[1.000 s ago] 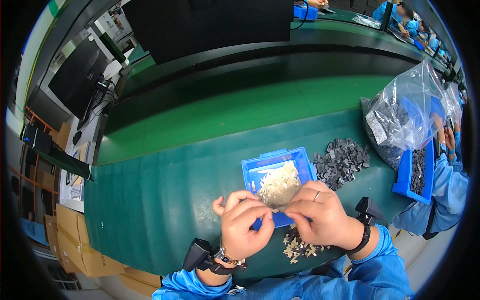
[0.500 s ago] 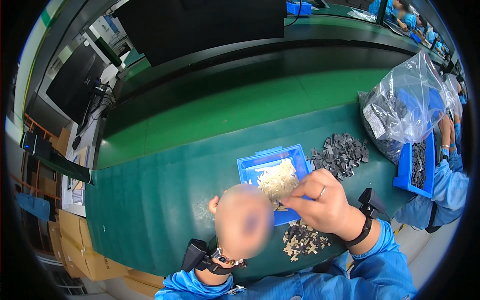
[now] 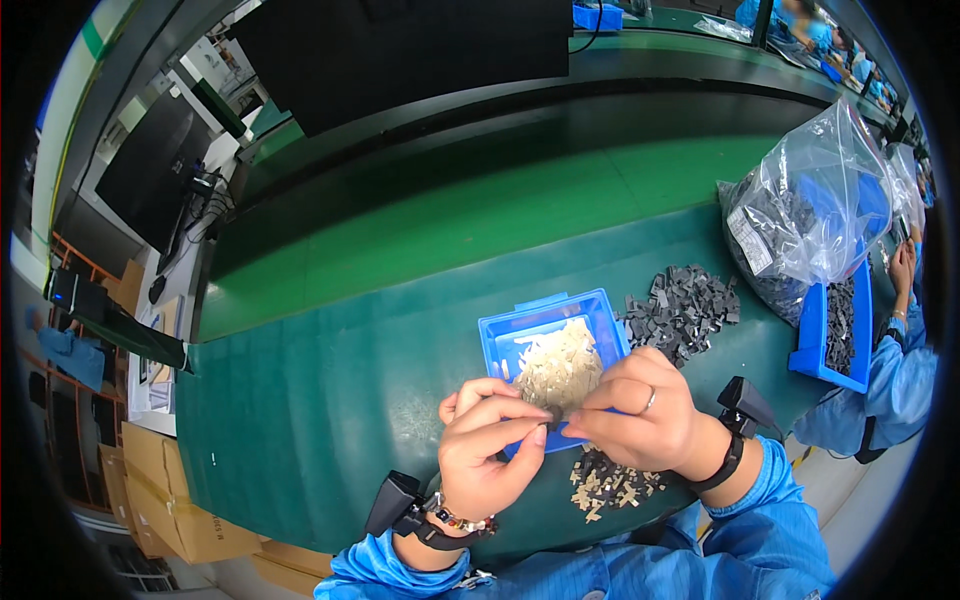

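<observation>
Both of my hands meet over the near part of a blue bin [image 3: 497,343] that holds a heap of small cream pieces [image 3: 560,362]. My left hand [image 3: 490,440] pinches a small dark piece [image 3: 551,416] between thumb and fingers. Close beside it, my right hand [image 3: 640,415] has thumb and index finger pressed together; whatever lies between those tips is too small to make out. Below the bin spreads a pile of small pieces in black and cream [image 3: 615,482]. A heap of flat black pieces [image 3: 682,312] lies to the bin's right.
A clear plastic bag [image 3: 800,215] full of dark pieces leans by a second blue bin [image 3: 827,340] of black pieces at the right. A co-worker's sleeve [image 3: 900,370] is beyond it. A large black panel [image 3: 420,60] stands at the back; cardboard boxes [image 3: 185,490] sit lower left.
My left hand, blurred before, now shows its fingers pinched on the dark piece, close to the right fingertips. The right hand has shifted slightly. The co-worker's hand at the right edge has moved.
</observation>
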Available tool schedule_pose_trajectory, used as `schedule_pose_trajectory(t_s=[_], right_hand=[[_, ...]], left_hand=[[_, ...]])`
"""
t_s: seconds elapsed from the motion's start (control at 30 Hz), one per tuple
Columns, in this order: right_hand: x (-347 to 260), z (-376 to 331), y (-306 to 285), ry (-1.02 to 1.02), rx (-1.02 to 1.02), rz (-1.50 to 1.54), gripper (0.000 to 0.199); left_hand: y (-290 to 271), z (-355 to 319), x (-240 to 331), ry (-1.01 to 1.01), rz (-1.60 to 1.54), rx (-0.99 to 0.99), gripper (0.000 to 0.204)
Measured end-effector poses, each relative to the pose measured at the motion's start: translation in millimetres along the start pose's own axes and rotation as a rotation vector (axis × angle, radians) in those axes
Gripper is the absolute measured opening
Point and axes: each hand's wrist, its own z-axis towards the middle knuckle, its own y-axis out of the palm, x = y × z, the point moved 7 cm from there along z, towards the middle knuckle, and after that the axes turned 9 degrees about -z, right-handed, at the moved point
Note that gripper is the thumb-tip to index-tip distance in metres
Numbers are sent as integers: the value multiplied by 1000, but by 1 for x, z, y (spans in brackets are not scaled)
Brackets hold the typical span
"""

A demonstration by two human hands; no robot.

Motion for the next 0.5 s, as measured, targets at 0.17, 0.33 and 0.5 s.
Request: schedule_pose_trajectory(t_s=[0.17,0.33,0.5], right_hand=[[10,-5,8,236,-8,295,21],[11,-5,6,346,-4,416,14],[32,-9,-15,460,29,270,13]], left_hand=[[3,0,8,48,46,-3,8],[9,0,20,120,196,-52,12],[7,1,18,97,316,-60,23]])
